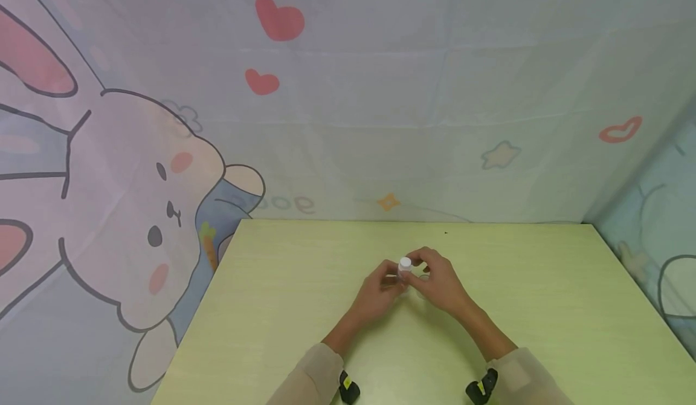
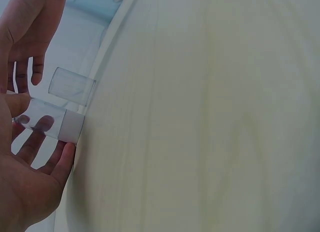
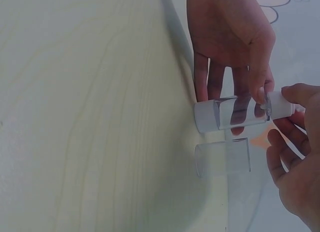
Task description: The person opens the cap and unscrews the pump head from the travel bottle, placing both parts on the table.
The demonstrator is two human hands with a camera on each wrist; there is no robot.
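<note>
A small clear bottle (image 3: 227, 113) with a white base (image 3: 206, 117) stands upright on the table between my hands. My left hand (image 1: 376, 291) grips its see-through body, the thumb near the upper end and the fingers behind. With thumb and fingers, my right hand (image 1: 443, 284) pinches the bottle's white top (image 1: 405, 263). In the right wrist view a narrow gap shows between the white top (image 3: 280, 105) and the clear body; whether they are joined cannot be told. Close beside the bottle stands a clear, hollow cylinder (image 3: 223, 158), like a cover, touched by neither hand.
The pale wood-grain table (image 1: 283, 296) reaches back to a fabric backdrop (image 1: 370, 121) printed with hearts and a rabbit. A small dark speck (image 1: 446, 233) lies near the table's back edge. Dark wrist devices (image 1: 349, 388) sit at both sleeves.
</note>
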